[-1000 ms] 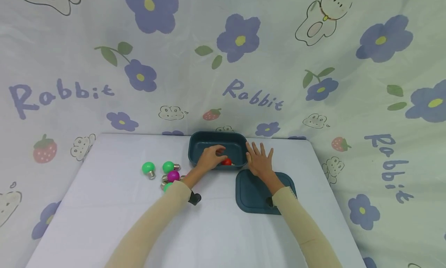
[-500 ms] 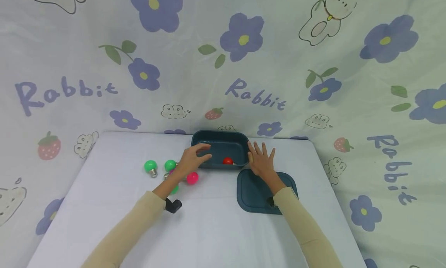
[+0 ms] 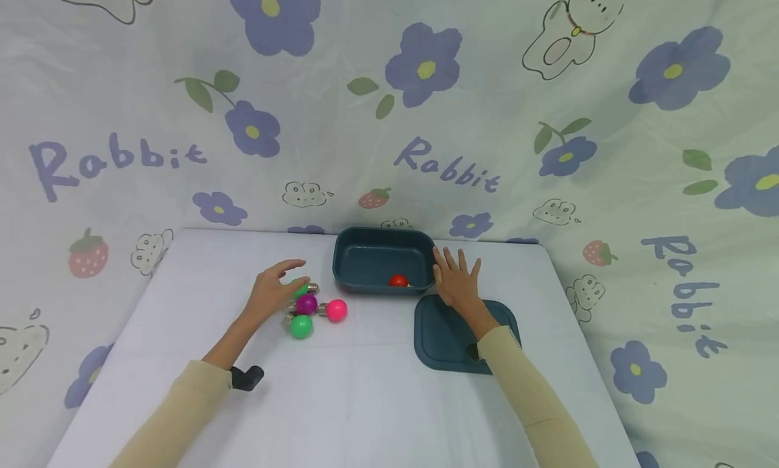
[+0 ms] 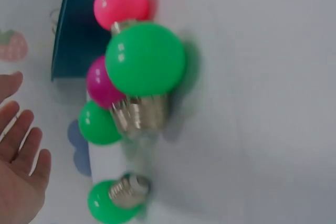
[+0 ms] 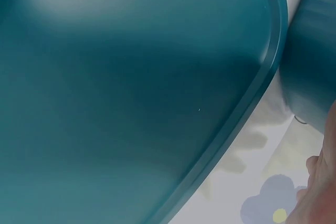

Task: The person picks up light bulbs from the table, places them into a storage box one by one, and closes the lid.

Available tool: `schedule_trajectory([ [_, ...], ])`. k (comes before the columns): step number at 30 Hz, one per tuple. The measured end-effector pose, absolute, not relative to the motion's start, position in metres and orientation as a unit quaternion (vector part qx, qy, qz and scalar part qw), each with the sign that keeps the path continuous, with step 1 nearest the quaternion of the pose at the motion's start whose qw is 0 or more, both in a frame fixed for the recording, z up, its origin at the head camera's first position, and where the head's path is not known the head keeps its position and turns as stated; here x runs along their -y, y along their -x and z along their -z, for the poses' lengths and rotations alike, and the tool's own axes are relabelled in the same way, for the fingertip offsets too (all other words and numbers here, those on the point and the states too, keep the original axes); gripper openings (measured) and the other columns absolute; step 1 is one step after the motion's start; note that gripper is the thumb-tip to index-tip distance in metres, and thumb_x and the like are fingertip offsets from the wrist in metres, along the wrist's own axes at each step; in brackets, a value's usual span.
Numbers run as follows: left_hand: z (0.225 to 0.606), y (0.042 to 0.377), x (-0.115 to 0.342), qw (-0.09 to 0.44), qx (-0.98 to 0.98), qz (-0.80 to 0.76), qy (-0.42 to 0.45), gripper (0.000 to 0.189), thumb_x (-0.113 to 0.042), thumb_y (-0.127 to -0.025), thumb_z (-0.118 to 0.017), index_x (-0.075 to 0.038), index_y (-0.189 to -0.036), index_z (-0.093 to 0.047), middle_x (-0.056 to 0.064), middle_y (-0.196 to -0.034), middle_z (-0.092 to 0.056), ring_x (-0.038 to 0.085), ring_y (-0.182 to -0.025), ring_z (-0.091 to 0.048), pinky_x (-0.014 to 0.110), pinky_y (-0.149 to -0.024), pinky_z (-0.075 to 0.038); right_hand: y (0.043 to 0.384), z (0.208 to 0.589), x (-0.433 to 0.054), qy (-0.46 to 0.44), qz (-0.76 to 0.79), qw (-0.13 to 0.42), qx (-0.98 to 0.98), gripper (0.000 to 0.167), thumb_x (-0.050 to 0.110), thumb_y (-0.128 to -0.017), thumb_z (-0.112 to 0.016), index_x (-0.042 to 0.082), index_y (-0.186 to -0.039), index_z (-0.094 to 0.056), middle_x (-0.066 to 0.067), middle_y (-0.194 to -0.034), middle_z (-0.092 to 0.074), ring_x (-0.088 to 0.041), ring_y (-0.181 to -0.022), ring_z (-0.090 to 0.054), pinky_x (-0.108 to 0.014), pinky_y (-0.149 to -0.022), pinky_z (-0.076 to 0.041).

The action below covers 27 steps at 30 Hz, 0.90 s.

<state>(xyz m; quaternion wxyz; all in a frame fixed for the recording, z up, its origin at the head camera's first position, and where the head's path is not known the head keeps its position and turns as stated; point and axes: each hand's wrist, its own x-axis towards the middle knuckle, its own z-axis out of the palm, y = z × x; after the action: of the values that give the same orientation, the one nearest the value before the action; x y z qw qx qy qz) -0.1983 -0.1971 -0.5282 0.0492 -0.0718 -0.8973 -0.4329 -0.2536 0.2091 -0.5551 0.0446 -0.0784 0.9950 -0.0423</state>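
My left hand (image 3: 270, 295) hovers over the left group of bulbs, fingers loosely bent, thumb and fingers apart, nothing between them. Just by its fingertips lies a green bulb (image 3: 300, 287). Near that are a purple bulb (image 3: 307, 304), a pink bulb (image 3: 337, 310) and another green bulb (image 3: 301, 326). One more green bulb (image 4: 107, 203) appears low in the left wrist view; the hand hides it from the head camera. A red bulb (image 3: 398, 280) lies inside the dark teal box (image 3: 371, 258). With fingers spread, my right hand (image 3: 456, 283) rests against the box's right end.
A teal lid (image 3: 447, 352) lies flat on the white table (image 3: 365, 400), in front of the box and under my right forearm. Behind the table's back edge hangs a patterned cloth (image 3: 341, 150) with flowers and rabbits.
My left hand has moved from above the box leftward to the bulbs, uncovering the red bulb and the pink bulb. The right hand keeps its place at the box.
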Motion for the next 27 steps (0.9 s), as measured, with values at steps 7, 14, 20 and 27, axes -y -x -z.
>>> schedule_trajectory([
  [7, 0.529, 0.189, 0.233, 0.047, 0.911, 0.407, 0.048, 0.047, -0.021, -0.094, -0.071, 0.002, -0.133, -0.059, 0.029, -0.136, -0.055, 0.050, -0.125, -0.048, 0.062, -0.101, -0.041, 0.253, 0.553, -0.209, 0.078, 0.039, 0.050, -0.995, 0.055, 0.040, -0.110, -0.018, 0.025, -0.162, -0.010, -0.006, -0.166, -0.016, -0.036, -0.151, -0.003, -0.070, -0.111, 0.006],
  [14, 0.539, 0.185, 0.259, 0.038, 0.912, 0.404, 0.051, 0.054, -0.023, -0.094, -0.071, 0.006, -0.137, -0.053, 0.031, -0.140, -0.049, 0.048, -0.129, -0.045, 0.059, -0.102, -0.042, 0.253, 0.551, -0.207, 0.073, 0.042, 0.053, -0.995, 0.054, 0.039, -0.110, -0.020, 0.026, -0.162, -0.010, -0.005, -0.166, -0.015, -0.033, -0.151, 0.001, -0.069, -0.112, 0.007],
  [20, 0.548, 0.184, 0.268, 0.009, 0.908, 0.418, 0.033, 0.058, -0.024, -0.096, -0.070, 0.006, -0.141, -0.048, 0.032, -0.145, -0.043, 0.050, -0.131, -0.040, 0.060, -0.104, -0.039, 0.253, 0.551, -0.208, 0.077, 0.031, 0.048, -0.995, 0.054, 0.040, -0.110, -0.019, 0.025, -0.162, -0.011, -0.006, -0.165, -0.018, -0.035, -0.151, -0.003, -0.070, -0.112, 0.001],
  [27, 0.552, 0.184, 0.276, -0.027, 0.906, 0.422, 0.017, 0.065, -0.034, -0.097, -0.067, 0.003, -0.145, -0.045, 0.033, -0.147, -0.039, 0.053, -0.131, -0.040, 0.062, -0.100, -0.043, 0.253, 0.553, -0.208, 0.077, 0.030, 0.044, -0.996, 0.055, 0.040, -0.110, -0.018, 0.025, -0.162, -0.011, -0.006, -0.165, -0.018, -0.036, -0.151, -0.006, -0.071, -0.112, -0.001],
])
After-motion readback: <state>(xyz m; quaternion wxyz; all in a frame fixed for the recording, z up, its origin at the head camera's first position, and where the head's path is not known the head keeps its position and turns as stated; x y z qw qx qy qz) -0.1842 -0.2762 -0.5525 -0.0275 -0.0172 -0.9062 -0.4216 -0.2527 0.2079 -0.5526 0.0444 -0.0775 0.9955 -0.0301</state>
